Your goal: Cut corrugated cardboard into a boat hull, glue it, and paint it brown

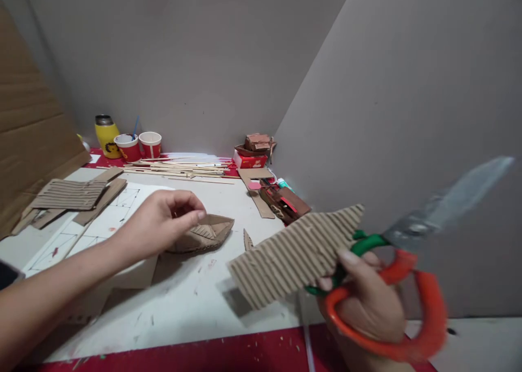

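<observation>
My right hand (369, 301) is closed around orange and green scissors (411, 285) and also pinches a strip of corrugated cardboard (296, 255) under its thumb; the blades point up to the right and are blurred. My left hand (163, 222) reaches over the white board (191, 301), fingers curled and pinched at the edge of a small folded cardboard boat shape (206, 235) lying on it. A tiny cardboard offcut (247, 240) lies just right of the boat.
Corrugated cardboard pieces (69, 195) lie at the left on a drawn paper template (110, 219). At the back stand a yellow bottle (106, 135), two red cups (141, 145), wooden sticks (179, 168), a red box (249, 159) and a brown case (285, 200). Grey walls close the right.
</observation>
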Demonstrator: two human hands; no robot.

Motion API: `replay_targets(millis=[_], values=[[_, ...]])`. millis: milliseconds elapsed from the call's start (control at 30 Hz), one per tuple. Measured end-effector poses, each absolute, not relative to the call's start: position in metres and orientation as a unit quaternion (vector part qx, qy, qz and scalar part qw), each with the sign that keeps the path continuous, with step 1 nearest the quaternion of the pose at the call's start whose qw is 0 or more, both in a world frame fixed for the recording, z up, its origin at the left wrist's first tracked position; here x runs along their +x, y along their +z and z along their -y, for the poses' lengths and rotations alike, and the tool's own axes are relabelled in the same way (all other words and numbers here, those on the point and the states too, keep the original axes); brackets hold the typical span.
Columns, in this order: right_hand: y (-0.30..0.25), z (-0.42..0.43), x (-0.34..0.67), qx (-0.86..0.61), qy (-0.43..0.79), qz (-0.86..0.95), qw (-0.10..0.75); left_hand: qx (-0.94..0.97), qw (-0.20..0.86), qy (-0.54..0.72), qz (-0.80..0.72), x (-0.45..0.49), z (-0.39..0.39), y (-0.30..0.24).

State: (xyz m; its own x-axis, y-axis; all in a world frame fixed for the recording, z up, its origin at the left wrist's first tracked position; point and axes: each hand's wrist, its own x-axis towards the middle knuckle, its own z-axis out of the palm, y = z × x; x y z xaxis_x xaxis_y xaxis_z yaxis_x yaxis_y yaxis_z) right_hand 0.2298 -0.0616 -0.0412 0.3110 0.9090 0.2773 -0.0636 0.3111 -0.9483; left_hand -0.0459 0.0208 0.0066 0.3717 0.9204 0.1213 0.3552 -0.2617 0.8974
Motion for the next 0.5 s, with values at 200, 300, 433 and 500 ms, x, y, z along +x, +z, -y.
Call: replay_targets(millis=[200, 300, 433, 500], values=[[-0.036, 0.054, 0.228, -0.443, 0.376, 0.359, 0.731, 0.844, 0.243, 0.161, -0.450, -0.054, -0.047, -0.018], [-0.038, 0.053, 0.225, -0.440, 0.416, 0.386, 0.696, 0.869, 0.201, 0.131, -0.432, -0.046, -0.049, -0.031], [-0.040, 0.054, 0.225, -0.434, 0.443, 0.393, 0.678, 0.894, 0.160, 0.081, -0.411, -0.039, -0.050, -0.034], [-0.042, 0.056, 0.227, -0.434, 0.437, 0.399, 0.679, 0.897, 0.148, 0.068, -0.411, -0.037, -0.050, -0.034]])
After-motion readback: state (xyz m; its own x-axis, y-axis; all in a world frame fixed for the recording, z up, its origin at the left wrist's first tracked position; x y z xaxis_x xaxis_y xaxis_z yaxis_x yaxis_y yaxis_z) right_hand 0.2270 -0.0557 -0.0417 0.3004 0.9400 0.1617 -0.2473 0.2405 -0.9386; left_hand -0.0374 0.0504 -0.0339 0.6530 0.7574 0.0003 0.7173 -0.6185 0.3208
